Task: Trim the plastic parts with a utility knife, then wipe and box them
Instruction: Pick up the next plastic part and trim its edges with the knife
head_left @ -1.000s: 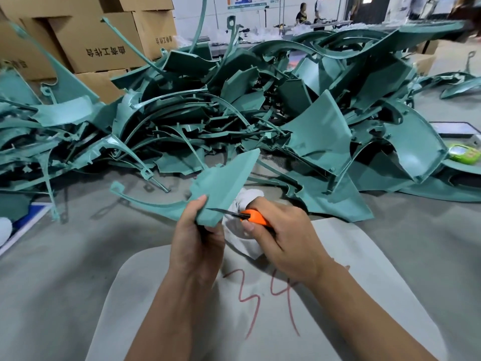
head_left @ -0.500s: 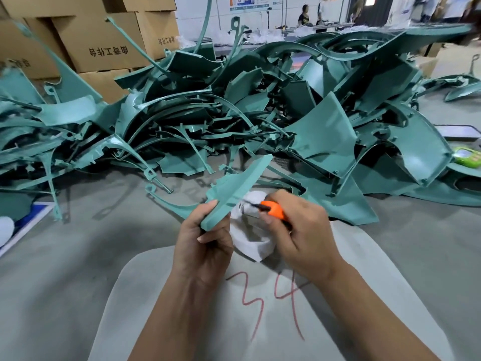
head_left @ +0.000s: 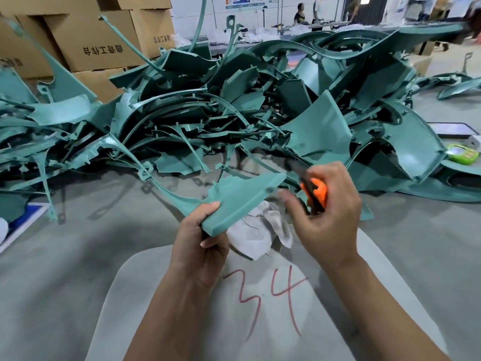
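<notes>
Basically left hand (head_left: pixel 200 243) grips teal plastic part (head_left: pixel 234 201) — right hand (head_left: pixel 330 212) clutches orange utility knife (head_left: pixel 316 192) (blade blurred).

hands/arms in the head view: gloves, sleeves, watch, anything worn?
Nothing worn. The left hand and the right hand are bare, with no gloves, rings or tape showing. Both forearms are bare to the bottom edge of the frame: no sleeves, watch or wristband. Short, unpainted nails show on the left hand.

A pale mat (head_left: pixel 364 295) marked "34" in red lies on the grey floor (head_left: pixel 65 256). A green device (head_left: pixel 462 153) sits at right. People (head_left: pixel 307 11) stand far behind.
</notes>
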